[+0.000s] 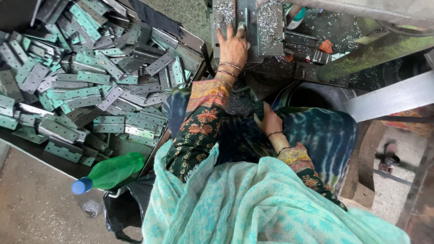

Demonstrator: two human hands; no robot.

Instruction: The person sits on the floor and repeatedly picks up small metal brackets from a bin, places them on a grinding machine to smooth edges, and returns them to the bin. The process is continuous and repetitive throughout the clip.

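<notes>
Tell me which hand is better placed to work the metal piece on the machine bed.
Probably the left hand: it lies flat on the metal piece on the machine bed. The right hand rests down in the lap.

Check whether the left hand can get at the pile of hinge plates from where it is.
Probably yes: the left hand lies on the machine bed, with the hinge plates heaped close beside it and nothing between.

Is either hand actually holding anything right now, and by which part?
The left hand lies flat on a metal plate on the machine bed, pressing, not gripping. The right hand rests in the lap; whether it holds anything cannot be told.
</notes>
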